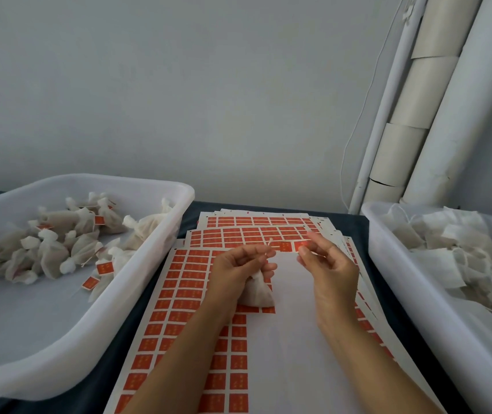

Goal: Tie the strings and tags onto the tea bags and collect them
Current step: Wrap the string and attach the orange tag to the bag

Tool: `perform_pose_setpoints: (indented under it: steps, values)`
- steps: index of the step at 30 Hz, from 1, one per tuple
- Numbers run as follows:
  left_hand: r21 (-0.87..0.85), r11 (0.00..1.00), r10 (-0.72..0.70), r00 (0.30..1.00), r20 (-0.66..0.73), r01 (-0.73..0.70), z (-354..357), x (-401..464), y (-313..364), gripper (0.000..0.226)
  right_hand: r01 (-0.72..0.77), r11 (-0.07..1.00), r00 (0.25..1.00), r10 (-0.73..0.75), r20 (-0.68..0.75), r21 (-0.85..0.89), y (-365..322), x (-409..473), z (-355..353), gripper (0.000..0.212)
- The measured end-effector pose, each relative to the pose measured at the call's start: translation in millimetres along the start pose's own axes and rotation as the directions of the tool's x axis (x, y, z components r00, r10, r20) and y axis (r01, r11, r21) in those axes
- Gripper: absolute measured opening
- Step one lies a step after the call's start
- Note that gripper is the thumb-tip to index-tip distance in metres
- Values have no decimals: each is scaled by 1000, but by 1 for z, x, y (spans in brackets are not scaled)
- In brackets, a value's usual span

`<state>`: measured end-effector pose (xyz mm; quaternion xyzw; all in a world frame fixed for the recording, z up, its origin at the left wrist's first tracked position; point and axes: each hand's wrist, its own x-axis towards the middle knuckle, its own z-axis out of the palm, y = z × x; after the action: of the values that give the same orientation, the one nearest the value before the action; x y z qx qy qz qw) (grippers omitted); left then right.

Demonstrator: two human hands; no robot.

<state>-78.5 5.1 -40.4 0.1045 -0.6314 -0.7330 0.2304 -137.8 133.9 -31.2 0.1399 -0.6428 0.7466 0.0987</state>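
Dark worktop (355,234), tag sheets (179,294); left hand (238,270) pinched tea bag (258,291) and string (269,245), right hand (325,264) pinched tag (302,245); slack string risked slipping

I see a plain pale grey wall (179,85) filling the upper view, evenly lit. At the right corner, white pipes (448,115) wrapped in sections run up at a slant, with a thin white cable (358,121) hanging beside them. Below lies a dark blue table (355,234).
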Motion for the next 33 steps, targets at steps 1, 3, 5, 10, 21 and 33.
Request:
perform_pose_setpoints:
  steps: [1, 3, 5, 10, 21, 33]
  values:
    - [-2, 1000, -3, 1000, 10, 3, 0, 0, 0, 14, -5, 1000, 1000, 5, -6, 13, 0, 0, -2, 25]
    - [-1, 1000, -3, 999, 33, 3, 1, 0, 1, 17, -23, 999, 1000, 23, -6, 32, -1, 1, -5, 23]
    - [9, 1000, 1, 999, 44, -1, 2, 0, 3, 19, -56, 998, 998, 56, 12, 30, 0, 2, -6, 18]
    - [20, 1000, 8, 998, 69, -10, 5, -3, 5, 24, -118, 993, 991, 116, 68, 26, 2, 3, -5, 7]
    - [8, 998, 60, 984, 170, -63, 8, -5, 5, 33, -172, 981, 973, 155, 169, 90, 8, -6, 1, 7]
    - [38, 995, 80, 978, 191, -89, 11, -3, 2, 33, -87, 994, 985, 95, 141, -66, 10, -5, 3, 11]
